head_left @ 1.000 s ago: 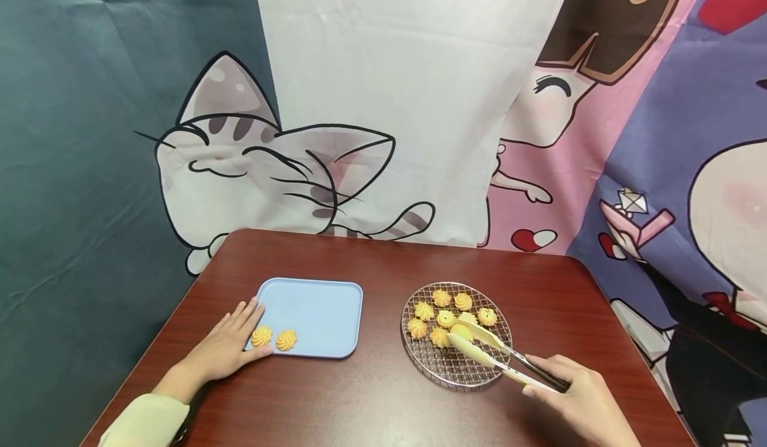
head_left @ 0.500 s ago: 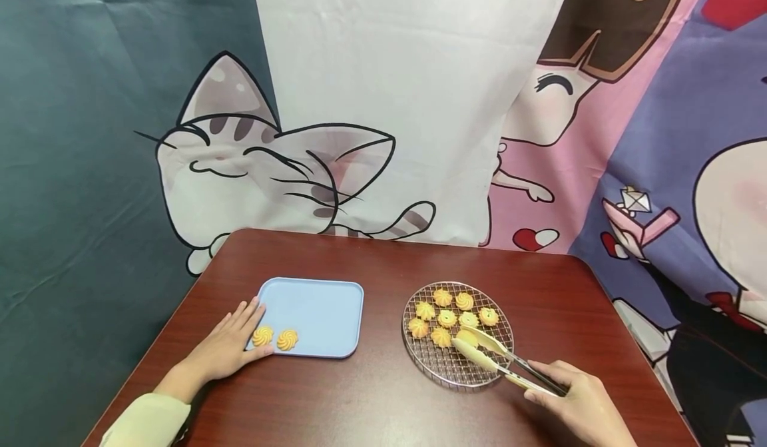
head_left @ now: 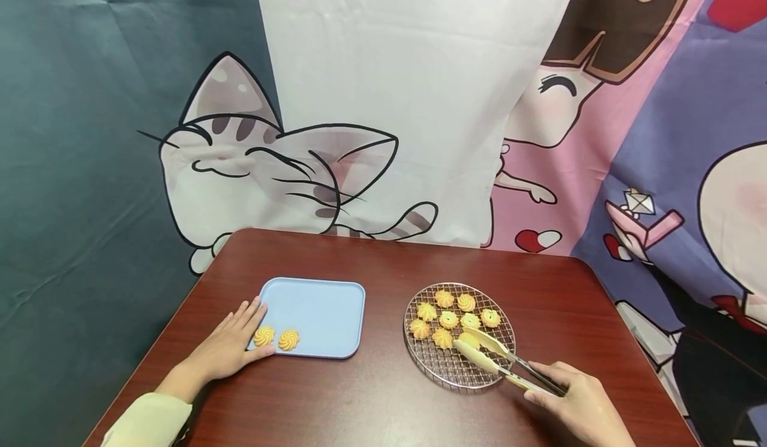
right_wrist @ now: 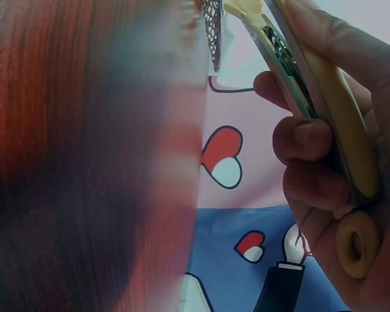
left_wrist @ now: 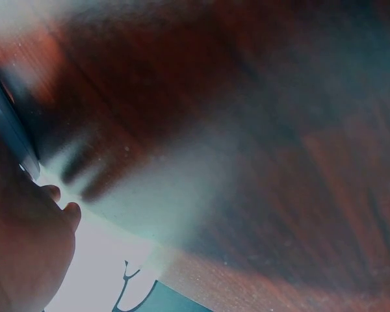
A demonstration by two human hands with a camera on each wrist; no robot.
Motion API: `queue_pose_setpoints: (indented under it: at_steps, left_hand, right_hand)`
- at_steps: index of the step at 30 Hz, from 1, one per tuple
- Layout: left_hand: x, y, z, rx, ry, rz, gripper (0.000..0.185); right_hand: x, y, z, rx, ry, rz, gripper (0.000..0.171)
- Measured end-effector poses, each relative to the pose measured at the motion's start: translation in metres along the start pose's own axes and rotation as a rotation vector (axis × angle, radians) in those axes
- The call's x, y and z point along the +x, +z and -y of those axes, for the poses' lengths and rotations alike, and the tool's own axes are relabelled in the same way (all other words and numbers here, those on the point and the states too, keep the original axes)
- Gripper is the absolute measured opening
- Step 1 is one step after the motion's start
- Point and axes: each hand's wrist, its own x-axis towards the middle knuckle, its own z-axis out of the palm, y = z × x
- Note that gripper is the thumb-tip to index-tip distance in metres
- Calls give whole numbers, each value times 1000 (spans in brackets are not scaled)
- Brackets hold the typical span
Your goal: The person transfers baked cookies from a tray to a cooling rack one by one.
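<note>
My right hand (head_left: 578,397) grips a pair of tongs (head_left: 482,359) with pale yellow tips; in the right wrist view its fingers curl round the tongs' handle (right_wrist: 341,123). The tips lie on either side of a swirl cookie (head_left: 469,341) on a round wire rack (head_left: 446,372); whether they touch it I cannot tell. Several more yellow cookies (head_left: 448,319) lie on that rack. My left hand (head_left: 226,344) rests with straight fingers at the left edge of a blue tray (head_left: 323,310). Two swirl cookies (head_left: 289,340) sit at the tray's near left corner, beside the thumb.
The brown wooden table (head_left: 353,400) carries the tray on the left and the rack on the right, with bare wood between them. Behind the table hangs a cartoon-printed cloth (head_left: 407,87), close to its far edge.
The tong tips have shifted slightly right and down around the cookie and stand a little closer together. The left hand keeps its place on the tray.
</note>
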Motion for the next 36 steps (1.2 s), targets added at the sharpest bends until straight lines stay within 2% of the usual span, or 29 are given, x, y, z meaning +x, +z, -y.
queue_pose_setpoints:
  at_steps: [9, 17, 22, 25, 31, 36]
  left_hand:
    - [0, -2, -1, -3, -4, 3, 98]
    - [-1, -2, -2, -5, -11, 14, 97]
    - [-1, -4, -4, 9, -9, 8, 97]
    - [-1, -4, -5, 11, -9, 11, 97]
    - [-1, -3, -4, 15, -9, 8, 98]
    - [-1, -1, -2, 15, -10, 8, 97]
  right_hand:
    - [0, 0, -2, -14, 8, 11, 47]
    - [0, -8, -1, -14, 69, 60, 56]
    - [0, -11, 3, -12, 61, 56, 57]
    - [1, -11, 7, -2, 15, 17, 55]
    - [7, -5, 18, 27, -184, -138, 52]
    - [18, 2, 36, 73, -252, -132, 54]
